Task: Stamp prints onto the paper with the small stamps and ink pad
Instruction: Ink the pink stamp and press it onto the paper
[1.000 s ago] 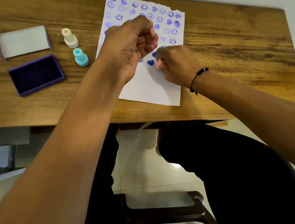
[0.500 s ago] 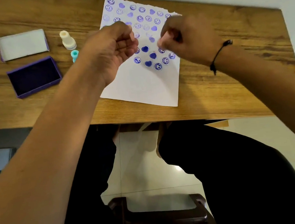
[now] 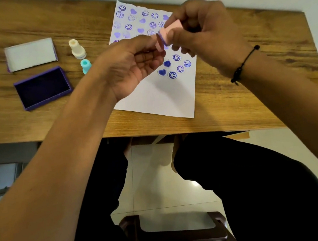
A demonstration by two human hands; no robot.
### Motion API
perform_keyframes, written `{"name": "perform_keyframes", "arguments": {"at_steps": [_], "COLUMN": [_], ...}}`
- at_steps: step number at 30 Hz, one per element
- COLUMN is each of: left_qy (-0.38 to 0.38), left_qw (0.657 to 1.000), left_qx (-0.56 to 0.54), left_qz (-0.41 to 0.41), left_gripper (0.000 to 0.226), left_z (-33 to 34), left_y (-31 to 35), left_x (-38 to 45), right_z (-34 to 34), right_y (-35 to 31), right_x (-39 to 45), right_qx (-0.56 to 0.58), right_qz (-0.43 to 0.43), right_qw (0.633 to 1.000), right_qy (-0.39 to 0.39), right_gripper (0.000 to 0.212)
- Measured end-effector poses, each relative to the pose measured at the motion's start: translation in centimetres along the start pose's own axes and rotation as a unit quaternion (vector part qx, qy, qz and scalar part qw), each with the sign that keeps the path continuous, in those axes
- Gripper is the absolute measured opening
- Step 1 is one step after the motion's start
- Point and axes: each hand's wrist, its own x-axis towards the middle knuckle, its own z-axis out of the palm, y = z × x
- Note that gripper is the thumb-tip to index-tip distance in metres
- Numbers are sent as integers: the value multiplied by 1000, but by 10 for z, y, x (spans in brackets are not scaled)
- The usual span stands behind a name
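The white paper (image 3: 158, 100) lies on the wooden table (image 3: 251, 102), its upper half covered with purple smiley and heart prints. Above it, my right hand (image 3: 203, 34) holds a small pink stamp (image 3: 167, 32) tilted, its purple inked face turned toward my left hand. My left hand (image 3: 132, 66) pinches a small pink piece (image 3: 158, 46) right at that inked end; the two pink parts touch. The open purple ink pad (image 3: 42, 88) sits at the left. A cream stamp (image 3: 77, 49) and a teal stamp (image 3: 85, 66) stand between pad and paper.
The ink pad's lid (image 3: 30, 53) lies upside down behind the pad. The table's front edge runs just below the paper. Under it are my dark-trousered legs and a dark stool (image 3: 179, 235) on the tiled floor.
My right hand has lifted the pink stamp off the paper and brought it up and right. My left hand has moved to meet it. A fresh heart print now shows on the paper.
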Motion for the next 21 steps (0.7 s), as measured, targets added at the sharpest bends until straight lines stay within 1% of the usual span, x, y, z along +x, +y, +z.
{"name": "perform_keyframes", "arguments": {"at_steps": [3,9,13,18,21], "left_qy": [-15,-12,-7,-7,-1], "left_qw": [1000,999,999,1000,1000], "left_qx": [-18,-39,-24,-11,-9], "left_qz": [0,6,23,17,24], "left_gripper": [18,14,14,14,14], "left_z": [0,-7,-12,-19,-20], "left_y": [1,3,1,1,2], "left_x": [-2,-3,-3,-4,-5], "right_z": [2,12,17,23,24], "right_y": [-3,-6,-6,-5,-7], "right_x": [2,2,4,2,6], "right_qx": [3,18,17,-19,-22], "right_qz": [-1,-5,2,-34,-33], "right_qw": [1000,1000,1000,999,999], "right_qy": [0,-3,-18,-23,-37], "right_gripper": [17,18,19,16,18]}}
